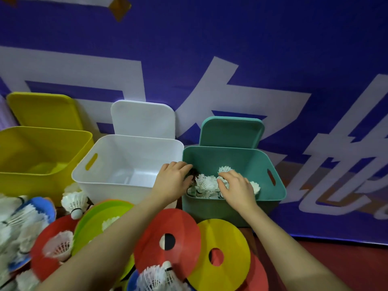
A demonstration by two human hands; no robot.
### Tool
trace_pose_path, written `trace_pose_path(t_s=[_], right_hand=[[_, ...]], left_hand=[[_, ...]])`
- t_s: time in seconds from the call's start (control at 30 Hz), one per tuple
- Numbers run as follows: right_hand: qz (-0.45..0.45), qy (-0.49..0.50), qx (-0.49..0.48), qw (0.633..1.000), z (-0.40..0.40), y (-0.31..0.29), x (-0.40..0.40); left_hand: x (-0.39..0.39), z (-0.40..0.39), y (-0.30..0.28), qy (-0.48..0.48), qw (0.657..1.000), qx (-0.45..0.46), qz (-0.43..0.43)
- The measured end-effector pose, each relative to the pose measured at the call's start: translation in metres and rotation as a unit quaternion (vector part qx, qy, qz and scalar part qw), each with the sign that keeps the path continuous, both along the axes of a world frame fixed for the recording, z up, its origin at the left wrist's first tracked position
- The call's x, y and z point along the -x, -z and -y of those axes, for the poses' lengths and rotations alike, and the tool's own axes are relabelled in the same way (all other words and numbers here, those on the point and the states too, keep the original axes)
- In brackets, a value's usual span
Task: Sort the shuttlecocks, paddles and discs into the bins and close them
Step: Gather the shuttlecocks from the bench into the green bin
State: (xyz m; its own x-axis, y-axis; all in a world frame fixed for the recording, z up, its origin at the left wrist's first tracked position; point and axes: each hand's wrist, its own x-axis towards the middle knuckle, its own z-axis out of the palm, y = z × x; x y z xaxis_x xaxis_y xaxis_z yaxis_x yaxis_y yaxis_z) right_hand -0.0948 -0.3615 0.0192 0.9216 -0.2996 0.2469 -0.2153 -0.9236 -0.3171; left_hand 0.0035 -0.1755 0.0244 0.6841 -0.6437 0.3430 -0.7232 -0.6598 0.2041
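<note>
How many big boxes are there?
3. The yellow bin is on the left, the white bin in the middle, and the green bin on the right. All three are open, each lid propped behind it.

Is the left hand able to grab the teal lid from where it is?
Probably yes. The left hand rests at the teal bin's near-left rim, and the teal lid stands propped behind the bin. Only the open bin with its shuttlecocks lies between; nothing covers the lid.

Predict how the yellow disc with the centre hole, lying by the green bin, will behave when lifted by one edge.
The yellow disc looks thin, so it is probably light and may flex. It overlaps a red disc, so it could slide.
</note>
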Motion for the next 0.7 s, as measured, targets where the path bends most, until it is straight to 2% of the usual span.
trace_pose_path(t_s=[0.3, 0.47, 0.7], right_hand=[[0.07, -0.028, -0.009, 0.997, -0.092, -0.008, -0.004], [0.092, -0.076, -0.033, 0.992, -0.157, -0.001, -0.014], [-0.011, -0.136, -0.042, 0.99, -0.242, 0.028, -0.017]], left_hand=[[-0.004, -0.094, -0.017, 0.021, 0.999, 0.011, 0.031], [-0.007, -0.161, -0.013, 0.033, 0.999, -0.008, 0.021], [-0.01, -0.247, 0.027, 0.015, 0.999, -0.037, -0.026]])
